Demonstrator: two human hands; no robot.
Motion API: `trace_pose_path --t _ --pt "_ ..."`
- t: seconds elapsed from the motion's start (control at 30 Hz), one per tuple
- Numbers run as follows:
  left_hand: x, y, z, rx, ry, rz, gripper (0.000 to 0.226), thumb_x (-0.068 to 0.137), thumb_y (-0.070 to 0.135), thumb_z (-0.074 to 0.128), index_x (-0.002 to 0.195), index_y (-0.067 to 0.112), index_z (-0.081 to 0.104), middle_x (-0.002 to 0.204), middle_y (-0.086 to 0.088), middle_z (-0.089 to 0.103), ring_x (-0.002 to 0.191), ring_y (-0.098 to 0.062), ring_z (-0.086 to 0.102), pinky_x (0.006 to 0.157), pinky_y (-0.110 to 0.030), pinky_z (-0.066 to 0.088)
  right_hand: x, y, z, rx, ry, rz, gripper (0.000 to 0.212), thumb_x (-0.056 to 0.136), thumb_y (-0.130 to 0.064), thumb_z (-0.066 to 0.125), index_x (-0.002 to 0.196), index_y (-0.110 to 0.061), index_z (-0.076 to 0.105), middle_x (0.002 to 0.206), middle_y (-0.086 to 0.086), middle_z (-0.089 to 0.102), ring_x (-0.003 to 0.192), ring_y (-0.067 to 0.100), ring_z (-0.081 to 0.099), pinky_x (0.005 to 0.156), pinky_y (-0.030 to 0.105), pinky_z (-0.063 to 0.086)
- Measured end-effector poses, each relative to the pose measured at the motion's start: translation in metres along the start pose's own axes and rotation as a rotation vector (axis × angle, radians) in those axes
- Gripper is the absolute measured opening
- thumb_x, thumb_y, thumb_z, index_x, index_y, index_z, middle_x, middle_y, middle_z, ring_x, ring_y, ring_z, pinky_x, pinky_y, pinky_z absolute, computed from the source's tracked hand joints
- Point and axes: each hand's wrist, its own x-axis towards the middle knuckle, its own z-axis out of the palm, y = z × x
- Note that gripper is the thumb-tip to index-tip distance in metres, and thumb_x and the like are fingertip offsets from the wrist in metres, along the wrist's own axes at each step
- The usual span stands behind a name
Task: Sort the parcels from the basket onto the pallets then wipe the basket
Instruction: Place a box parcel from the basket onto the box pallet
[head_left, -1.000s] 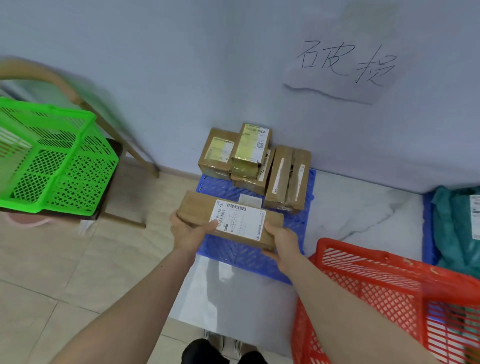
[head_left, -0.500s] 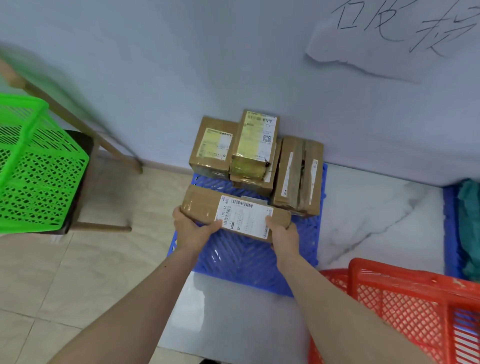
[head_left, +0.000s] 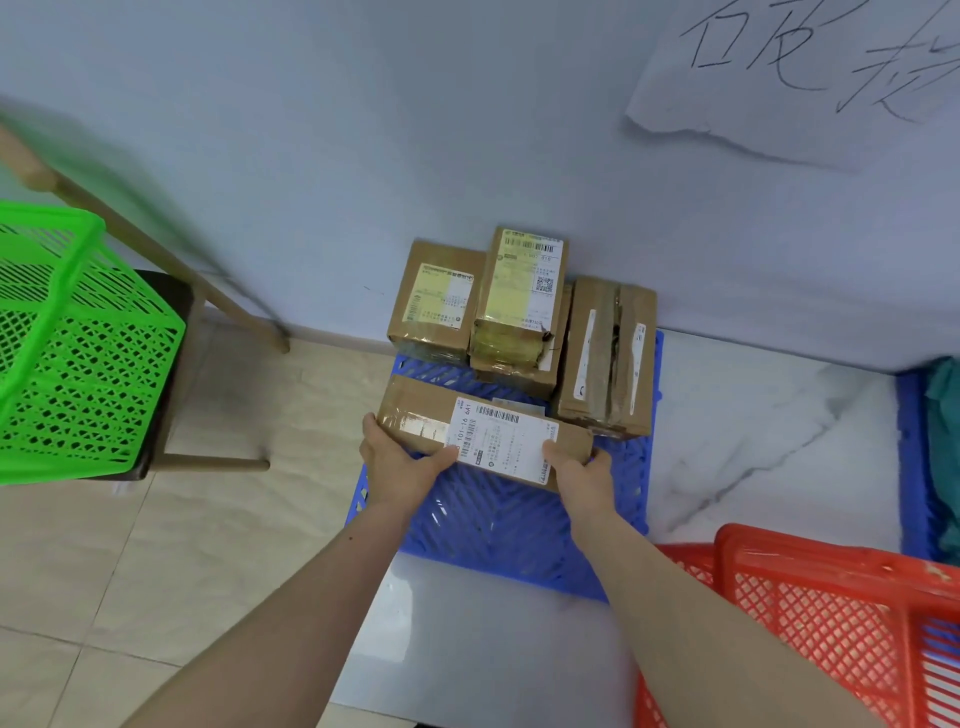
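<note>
A long brown cardboard parcel (head_left: 436, 415) with a white shipping label lies across the blue plastic pallet (head_left: 493, 525), low over or on its front half. My left hand (head_left: 400, 462) grips its left end, thumb on top. My right hand (head_left: 582, 467) grips its right end, thumb on the label. Behind it, against the wall, stand several taped cardboard parcels (head_left: 524, 291) on the same pallet. The red basket (head_left: 841, 613) sits at the lower right, by my right forearm.
A green basket (head_left: 78, 353) rests on a dark stool with wooden legs (head_left: 171, 374) at the left. A paper sign (head_left: 810, 67) with handwriting hangs on the wall. A second blue pallet (head_left: 914, 467) with a teal bag (head_left: 945, 431) sits at the right edge.
Both hands have carried the long parcel forward and down toward the pallet, closer to the stacked parcels. The camera has leaned in, so the red basket has slid lower right.
</note>
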Motion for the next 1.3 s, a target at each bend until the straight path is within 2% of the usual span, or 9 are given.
trace_pose_path --t 0.3,0.57,0.63,0.73,0.8,0.93,1.03,1.13,1.3 --pt "-0.017 0.019 -0.005 0.007 0.06 -0.099 0.116 0.07 0.028 0.087 0.153 0.018 0.007 0.145 -0.018 0.035 0.129 -0.036 0.044 0.102 -0.052 0.045 -0.032 -0.013 -0.01 -0.038 0.075 -0.027 0.098 0.08 -0.042 0.074 0.155 -0.016 0.017 0.153 0.011 0.036 0.139 0.029 0.038 0.114 0.044 0.034" --pt "-0.073 0.054 -0.003 0.059 0.127 -0.061 0.074 0.081 0.027 0.075 0.137 0.003 0.034 0.137 -0.02 0.041 0.117 -0.039 0.05 0.099 -0.05 0.046 -0.094 -0.034 -0.027 -0.057 0.053 -0.122 0.099 0.072 -0.057 0.064 0.154 -0.02 0.023 0.153 0.008 0.038 0.141 0.031 0.033 0.113 0.051 0.034" --pt "-0.093 0.068 0.0 0.047 0.155 -0.027 0.075 0.083 0.029 0.074 0.14 -0.001 0.034 0.14 -0.022 0.039 0.123 -0.04 0.046 0.103 -0.049 0.043 -0.112 -0.043 -0.036 -0.031 0.032 -0.148 0.091 0.073 -0.056 0.063 0.15 -0.022 0.03 0.149 0.002 0.043 0.137 0.025 0.038 0.111 0.046 0.037" --pt "-0.125 0.09 0.01 -0.017 0.167 0.018 0.08 0.086 0.036 0.07 0.145 -0.001 0.03 0.149 -0.018 0.03 0.133 -0.036 0.037 0.109 -0.049 0.037 -0.132 -0.057 -0.061 0.039 0.012 -0.202 0.034 0.087 -0.039 0.064 0.117 -0.028 0.05 0.114 -0.01 0.056 0.1 0.005 0.051 0.084 0.025 0.042" --pt "-0.148 0.1 0.019 -0.059 0.142 0.062 0.074 0.087 0.037 0.068 0.143 0.002 0.034 0.146 -0.014 0.034 0.131 -0.034 0.041 0.108 -0.05 0.04 -0.143 -0.064 -0.079 0.041 0.012 -0.27 0.016 0.092 -0.03 0.062 0.105 -0.028 0.053 0.103 -0.012 0.057 0.09 0.002 0.052 0.076 0.022 0.043" --pt "-0.195 0.113 0.041 -0.081 0.051 0.146 0.068 0.084 0.044 0.066 0.135 0.009 0.039 0.136 -0.008 0.043 0.121 -0.029 0.049 0.101 -0.05 0.046 -0.161 -0.07 -0.111 0.061 0.039 -0.341 0.019 0.094 -0.03 0.061 0.112 -0.027 0.06 0.111 -0.009 0.063 0.106 0.014 0.061 0.098 0.04 0.051" --pt "-0.228 0.116 0.054 -0.079 -0.001 0.17 0.054 0.089 0.037 0.065 0.133 0.013 0.044 0.136 0.0 0.035 0.121 -0.021 0.045 0.102 -0.047 0.046 -0.172 -0.061 -0.137 0.07 0.024 -0.36 0.013 0.096 -0.025 0.059 0.109 -0.027 0.058 0.11 -0.004 0.065 0.104 0.015 0.064 0.096 0.042 0.054" --pt "-0.254 0.111 0.062 -0.051 -0.033 0.188 0.036 0.093 0.03 0.063 0.121 0.011 0.052 0.124 0.004 0.032 0.103 -0.015 0.048 0.092 -0.036 0.048 -0.182 -0.046 -0.162 0.078 0.056 -0.366 0.019 0.095 -0.024 0.06 0.114 -0.022 0.058 0.109 0.0 0.066 0.104 0.018 0.064 0.096 0.044 0.053" --pt "-0.285 0.091 0.067 0.027 -0.092 0.263 0.017 0.088 0.027 0.066 0.099 0.014 0.063 0.117 -0.007 0.054 0.093 -0.021 0.062 0.086 -0.046 0.056 -0.195 -0.009 -0.191 0.118 0.116 -0.321 0.006 0.093 -0.021 0.061 0.098 -0.021 0.062 0.091 0.001 0.069 0.087 0.02 0.068 0.089 0.051 0.055"
